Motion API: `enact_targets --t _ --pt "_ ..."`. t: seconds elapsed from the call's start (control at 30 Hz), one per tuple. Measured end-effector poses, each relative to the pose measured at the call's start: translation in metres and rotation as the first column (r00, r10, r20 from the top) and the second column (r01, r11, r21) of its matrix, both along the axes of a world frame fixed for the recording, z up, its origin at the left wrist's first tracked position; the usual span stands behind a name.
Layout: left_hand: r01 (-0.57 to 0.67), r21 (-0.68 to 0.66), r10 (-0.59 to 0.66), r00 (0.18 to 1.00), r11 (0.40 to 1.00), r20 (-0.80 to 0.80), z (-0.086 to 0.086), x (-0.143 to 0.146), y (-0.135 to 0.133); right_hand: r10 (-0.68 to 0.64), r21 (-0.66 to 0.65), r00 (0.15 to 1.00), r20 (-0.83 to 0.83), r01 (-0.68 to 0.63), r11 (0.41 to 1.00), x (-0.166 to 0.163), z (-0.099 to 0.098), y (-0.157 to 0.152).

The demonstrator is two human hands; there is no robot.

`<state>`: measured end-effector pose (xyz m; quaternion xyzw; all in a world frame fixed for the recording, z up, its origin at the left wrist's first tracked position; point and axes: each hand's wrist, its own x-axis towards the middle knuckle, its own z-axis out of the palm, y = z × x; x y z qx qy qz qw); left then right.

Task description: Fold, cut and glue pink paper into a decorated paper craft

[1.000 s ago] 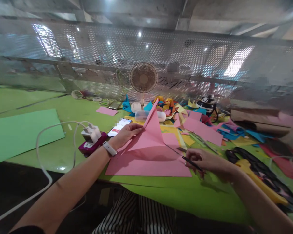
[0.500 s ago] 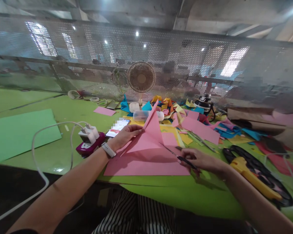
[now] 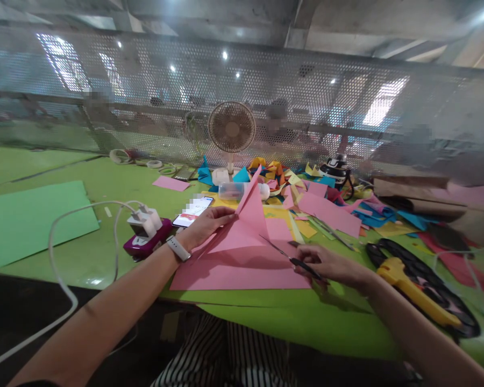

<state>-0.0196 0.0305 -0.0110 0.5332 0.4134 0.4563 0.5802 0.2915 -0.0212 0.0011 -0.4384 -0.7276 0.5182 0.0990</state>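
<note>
A large pink paper sheet (image 3: 242,269) lies on the green table (image 3: 290,322) in front of me, with one part folded up into a standing triangle. My left hand (image 3: 204,226) pinches the left edge of that raised fold, a pale watch on its wrist. My right hand (image 3: 331,266) is closed on the black handles of a pair of scissors (image 3: 286,255). Their blades point left onto the pink sheet near the fold's lower right edge.
A purple power strip (image 3: 145,239) with white chargers and cables sits left, beside a lit phone (image 3: 192,209). A light green sheet (image 3: 28,220) lies far left. A small fan (image 3: 231,129), coloured paper scraps (image 3: 290,185) and a yellow-handled tool (image 3: 415,287) lie behind and right.
My right hand has slid the scissors a little to the left along the pink sheet. The left hand still holds the fold up.
</note>
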Motion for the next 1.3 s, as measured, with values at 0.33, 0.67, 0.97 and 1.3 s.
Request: enact_targets --t 0.33,0.67,0.97,1.3 --pt "-0.016 0.012 0.017 0.999 1.0 -0.036 0.001 0.0 -0.001 -0.031 0.018 0.999 0.008 0.031 0.999 -0.001 0.006 -0.003" --pt "-0.015 0.026 0.015 1.0 1.0 -0.015 0.002 0.001 -0.002 -0.074 0.052 0.995 0.068 0.071 0.996 -0.002 0.004 -0.003" --pt "-0.008 0.029 0.007 1.0 1.0 0.01 0.003 0.001 -0.003 -0.074 0.077 0.997 0.004 0.073 0.994 0.001 -0.008 0.001" --pt "0.003 0.035 -0.003 1.0 0.999 0.002 0.002 0.003 -0.004 -0.079 0.029 0.997 0.005 0.078 0.996 -0.001 -0.003 -0.001"
